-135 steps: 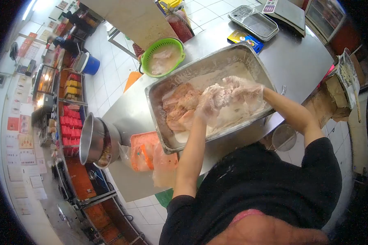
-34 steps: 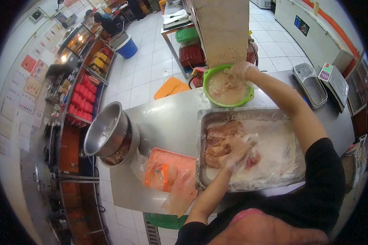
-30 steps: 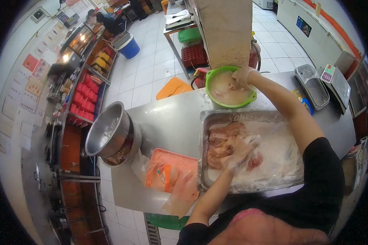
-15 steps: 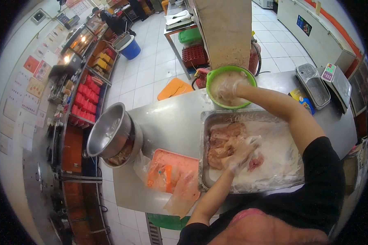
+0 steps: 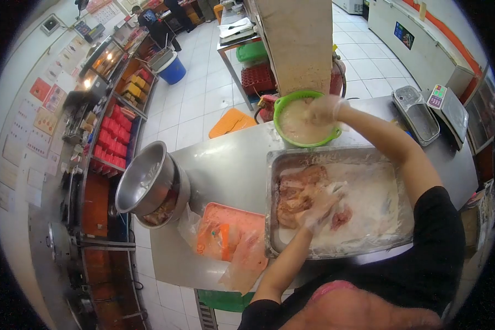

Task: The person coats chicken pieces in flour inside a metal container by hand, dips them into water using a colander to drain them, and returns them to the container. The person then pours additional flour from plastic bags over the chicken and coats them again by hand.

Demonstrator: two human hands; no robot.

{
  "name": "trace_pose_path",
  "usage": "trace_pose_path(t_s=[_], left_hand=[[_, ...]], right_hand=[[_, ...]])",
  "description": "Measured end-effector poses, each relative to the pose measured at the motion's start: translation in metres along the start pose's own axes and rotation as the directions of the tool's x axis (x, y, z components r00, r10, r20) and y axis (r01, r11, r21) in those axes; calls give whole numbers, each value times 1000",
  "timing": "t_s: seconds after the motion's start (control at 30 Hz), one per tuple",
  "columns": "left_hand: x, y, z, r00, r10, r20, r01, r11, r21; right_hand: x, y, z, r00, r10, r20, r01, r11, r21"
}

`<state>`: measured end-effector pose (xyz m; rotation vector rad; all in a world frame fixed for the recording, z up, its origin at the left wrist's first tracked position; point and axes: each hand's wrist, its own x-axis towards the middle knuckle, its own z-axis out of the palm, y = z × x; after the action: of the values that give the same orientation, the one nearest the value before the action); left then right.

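Note:
My left hand [image 5: 320, 209], in a clear floury glove, rests in a large metal tray [image 5: 271, 220] with its fingers stretched out over white flour [image 5: 368, 187]. Beside it on the left lie pieces of raw meat [image 5: 298, 190]; a small red piece of meat [image 5: 341, 218] sits to its right. My right hand [image 5: 327, 110], also gloved, is over the right side of a green basin [image 5: 283, 132] of cloudy liquid. Motion smears its fingers, so whether it grips anything is hidden.
Stacked steel bowls [image 5: 143, 179] and an orange-pink tray [image 5: 206, 242] with plastic bags stand left on the steel table [image 5: 220, 165]. A metal container [image 5: 418, 118] and a scale [image 5: 448, 118] are at right. A pillar [image 5: 300, 49] rises behind the basin. Persons [image 5: 154, 25] stand far off.
My right hand has moved from within the basin toward its right rim and is now blurred. My left hand stays nearly where it was in the tray. The view has shifted slightly.

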<state>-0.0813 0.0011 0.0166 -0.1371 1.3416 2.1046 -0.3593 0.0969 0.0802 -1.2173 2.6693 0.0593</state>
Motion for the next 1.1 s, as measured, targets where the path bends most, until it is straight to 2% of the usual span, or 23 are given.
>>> trace_pose_path(t_s=[0.07,0.13,0.2,0.23,0.27,0.37,0.4,0.43,0.47,0.5,0.53,0.57,0.6,0.67,0.7,0.73,0.8,0.87,0.9,0.97,1.0,1.07,1.1], left_hand=[[-3,0,3,994,108,-17,-108,994,20],[14,-17,-7,994,106,7,-106,993,42],[16,-20,-11,995,98,25,-99,993,62],[13,-16,-10,998,61,12,-62,996,57],[12,-13,-9,1000,25,1,-25,998,51],[14,-15,-9,1000,17,-6,-17,998,65],[13,-14,-10,1000,17,-9,-17,998,66],[12,-15,-10,996,89,-4,-89,995,55],[8,-13,-8,993,121,-2,-120,992,45],[3,-8,-4,988,152,1,-152,988,35],[-2,-3,-1,994,105,-12,-105,994,-18],[-5,3,2,998,58,-21,-59,996,-70],[-1,-1,1,998,54,-14,-54,996,-73],[10,-10,-2,984,176,-20,-171,973,155],[8,-7,1,984,175,-14,-171,974,150],[4,-3,2,992,124,-12,-122,989,80],[4,-2,4,997,77,-5,-77,997,11],[7,-2,1,998,40,41,-41,999,14],[5,2,1,998,44,41,-45,999,16],[0,9,1,1000,-2,32,0,998,71],[-3,14,2,999,-14,29,12,996,88],[-5,15,2,999,-44,30,41,995,90],[-3,11,1,998,-54,31,51,995,90]], right_hand=[[-14,-8,10,996,70,-52,-70,998,-4],[-17,-10,-3,986,128,-103,-129,992,-3],[-8,6,-33,973,127,191,-115,991,-74],[-7,17,-31,982,167,87,-169,986,8],[-9,23,-20,982,168,89,-169,986,6],[-7,43,2,940,318,126,-307,947,-99],[-1,52,0,982,169,89,-170,985,3],[4,58,3,999,18,42,-22,995,99],[2,55,0,999,15,48,-20,995,101],[-5,54,-6,990,130,59,-132,990,40],[-12,50,-10,967,247,64,-246,969,-22],[-17,54,1,965,252,70,-252,968,-22],[-25,64,22,982,143,123,-138,989,-45],[-41,76,57,970,-77,232,96,993,-72],[-48,68,62,969,-71,238,92,993,-75],[-57,58,69,983,-104,151,93,992,80],[-67,40,68,991,-121,57,105,968,227],[-70,25,54,986,-153,-70,156,987,38],[-70,16,41,985,-154,-73,157,987,34],[-70,3,17,999,49,0,-49,996,-70],[-60,14,28,999,47,0,-47,996,-76],[-34,39,52,911,389,-135,-399,915,-56],[-31,40,47,912,388,-134,-398,915,-59]])
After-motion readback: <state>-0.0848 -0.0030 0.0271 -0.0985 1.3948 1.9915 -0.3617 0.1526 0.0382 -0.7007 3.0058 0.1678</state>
